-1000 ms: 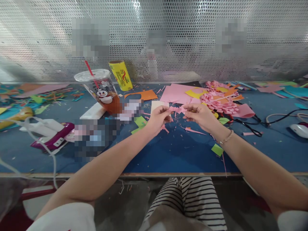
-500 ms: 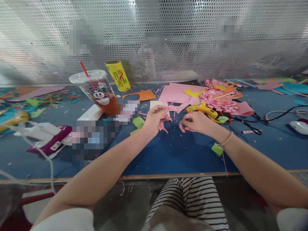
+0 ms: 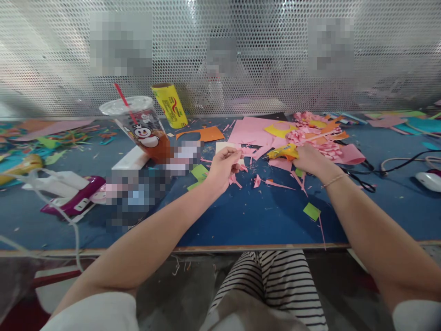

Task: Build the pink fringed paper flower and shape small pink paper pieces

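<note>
My right hand [image 3: 312, 161] is wrapped round the back part of a yellow glue gun [image 3: 286, 151], whose nozzle points left. My left hand [image 3: 225, 168] is closed in a pinch near the middle of the table; whatever lies between thumb and fingertips is too small to make out. Just under and beside it lie a cream card [image 3: 222, 147] and pink paper scraps [image 3: 236, 180]. A curled pink piece [image 3: 257, 181] and a pink strip [image 3: 279, 184] rest between the two hands. Behind the glue gun sits a heap of fringed pink paper [image 3: 317, 140].
A plastic drink cup [image 3: 146, 133] with a red straw and a yellow tube [image 3: 170, 105] stand at the back left. A purple power strip [image 3: 77, 200] with white plugs lies left, a white mouse [image 3: 429, 180] far right. Black cords run near my right wrist. A perforated metal panel [image 3: 255, 92] closes the back.
My right hand has moved up and right onto the glue gun. The pink piece it was at now lies on the table. My left hand has stayed nearly in place.
</note>
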Motion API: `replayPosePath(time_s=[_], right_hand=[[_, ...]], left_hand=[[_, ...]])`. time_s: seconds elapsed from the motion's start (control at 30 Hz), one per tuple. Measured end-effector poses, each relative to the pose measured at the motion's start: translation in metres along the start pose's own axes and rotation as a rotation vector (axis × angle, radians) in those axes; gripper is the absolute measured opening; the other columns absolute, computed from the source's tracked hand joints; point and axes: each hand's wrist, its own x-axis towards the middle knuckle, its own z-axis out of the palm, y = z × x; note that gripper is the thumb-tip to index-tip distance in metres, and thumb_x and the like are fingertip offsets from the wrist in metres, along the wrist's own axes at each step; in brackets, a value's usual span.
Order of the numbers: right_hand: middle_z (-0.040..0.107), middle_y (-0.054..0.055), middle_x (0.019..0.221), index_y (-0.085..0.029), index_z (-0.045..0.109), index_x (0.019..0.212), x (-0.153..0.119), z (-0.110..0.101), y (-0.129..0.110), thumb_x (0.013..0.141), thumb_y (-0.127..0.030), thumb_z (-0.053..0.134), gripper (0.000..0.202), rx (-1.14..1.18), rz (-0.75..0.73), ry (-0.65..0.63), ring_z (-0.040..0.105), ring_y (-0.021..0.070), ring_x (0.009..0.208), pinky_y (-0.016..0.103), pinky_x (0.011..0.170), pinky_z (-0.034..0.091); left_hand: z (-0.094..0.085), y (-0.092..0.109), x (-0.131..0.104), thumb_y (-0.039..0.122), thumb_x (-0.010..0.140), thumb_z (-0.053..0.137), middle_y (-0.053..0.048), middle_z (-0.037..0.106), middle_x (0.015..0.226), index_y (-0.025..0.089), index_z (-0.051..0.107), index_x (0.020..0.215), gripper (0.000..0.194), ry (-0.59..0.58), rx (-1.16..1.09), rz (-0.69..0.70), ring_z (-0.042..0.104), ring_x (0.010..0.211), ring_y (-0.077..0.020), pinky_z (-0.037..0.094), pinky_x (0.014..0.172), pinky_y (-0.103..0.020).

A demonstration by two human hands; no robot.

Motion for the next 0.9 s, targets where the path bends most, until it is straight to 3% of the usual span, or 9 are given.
replayPosePath(time_s=[0.13,0.23,0.3,0.47,0.63,0.9], right_hand=[[0.056,0.010,0.066,-0.019,0.056,0.073,0.002,0.003,0.004,0.058,-0.009,0.054,0.017,-0.174,0.088,0.101,0.056,0.0284,0.071,0.040,0.063,0.040],[0.056,0.010,0.074,-0.016,0.053,0.088,0.003,-0.002,-0.009,0.063,-0.013,0.052,0.025,-0.049,0.112,0.262,0.055,0.0246,0.071,0.037,0.060,0.041],[0.055,0.009,0.079,-0.016,0.050,0.092,0.002,-0.006,-0.025,0.067,-0.021,0.054,0.026,0.079,0.099,0.306,0.053,0.0212,0.071,0.034,0.059,0.041],[0.052,0.002,0.075,-0.019,0.050,0.088,-0.008,-0.012,-0.068,0.065,-0.039,0.064,0.033,0.365,0.083,0.154,0.048,0.0145,0.064,0.030,0.056,0.041],[0.056,0.003,0.069,-0.017,0.056,0.078,-0.018,-0.010,-0.091,0.067,-0.038,0.064,0.025,0.592,-0.030,-0.027,0.050,0.0137,0.060,0.030,0.053,0.042],[0.059,0.002,0.069,-0.019,0.057,0.086,-0.021,-0.008,-0.096,0.063,-0.030,0.067,0.028,0.637,0.022,-0.004,0.053,0.0153,0.061,0.031,0.055,0.042]], left_hand=[[0.001,-0.001,0.001,0.021,0.076,0.059,0.001,0.058,0.070,0.015,0.051,0.070,0.012,-0.016,0.030,0.031,0.040,0.043,-0.0005,0.035,0.045,-0.017],[0.003,-0.002,0.001,0.017,0.077,0.057,0.000,0.059,0.072,0.014,0.051,0.073,0.008,-0.016,0.073,0.015,0.042,0.045,-0.0006,0.035,0.047,-0.017],[0.004,-0.003,0.001,0.014,0.075,0.058,-0.001,0.059,0.071,0.014,0.051,0.074,0.007,-0.008,0.105,-0.008,0.044,0.046,-0.0011,0.036,0.048,-0.017],[0.007,-0.007,-0.002,0.013,0.072,0.059,0.001,0.060,0.069,0.015,0.049,0.080,0.013,-0.055,0.110,-0.004,0.049,0.048,-0.0033,0.040,0.051,-0.018],[0.009,-0.009,-0.006,0.015,0.071,0.061,-0.001,0.061,0.072,0.015,0.048,0.082,0.017,-0.133,0.155,-0.028,0.051,0.049,-0.0036,0.040,0.051,-0.019],[0.011,-0.007,-0.012,0.012,0.070,0.061,-0.002,0.062,0.071,0.016,0.047,0.081,0.018,-0.228,0.189,-0.049,0.052,0.049,-0.0036,0.039,0.049,-0.018]])
